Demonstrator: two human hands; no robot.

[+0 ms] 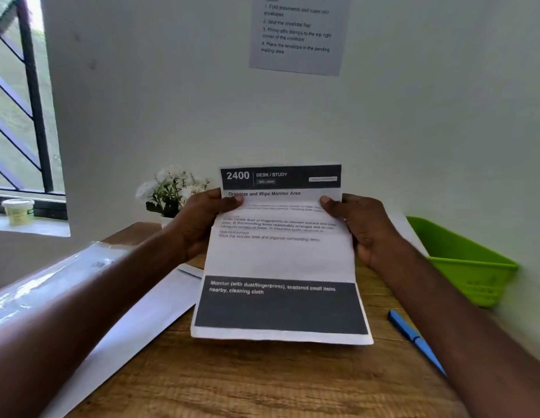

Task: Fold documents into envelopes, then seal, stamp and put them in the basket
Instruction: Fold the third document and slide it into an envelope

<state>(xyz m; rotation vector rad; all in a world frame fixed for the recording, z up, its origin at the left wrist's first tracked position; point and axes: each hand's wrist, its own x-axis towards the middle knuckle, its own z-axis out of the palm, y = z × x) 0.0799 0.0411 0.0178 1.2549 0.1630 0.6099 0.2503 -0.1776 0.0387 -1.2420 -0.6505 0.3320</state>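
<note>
I've got the document (pixel 279 260) up above the desk (pixel 232 378), left hand (pixel 199 224) and right hand (pixel 365 227) each pinching a side edge near the top. It looks light and floppy, lower half sagging, so I'd keep gripping the edges. Envelopes (pixel 148 306) at 9 o'clock, green basket (pixel 461 254) at 3

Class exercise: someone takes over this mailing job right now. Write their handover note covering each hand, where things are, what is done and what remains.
Left hand and right hand each pinch a side edge of the document, held above the desk.
White envelope lies on the desk at left; green basket at right, blue pen before it.
Done: sheet shows fold creases, none closed.
Left: fold, insert, seal, stamp, put in basket.
</note>
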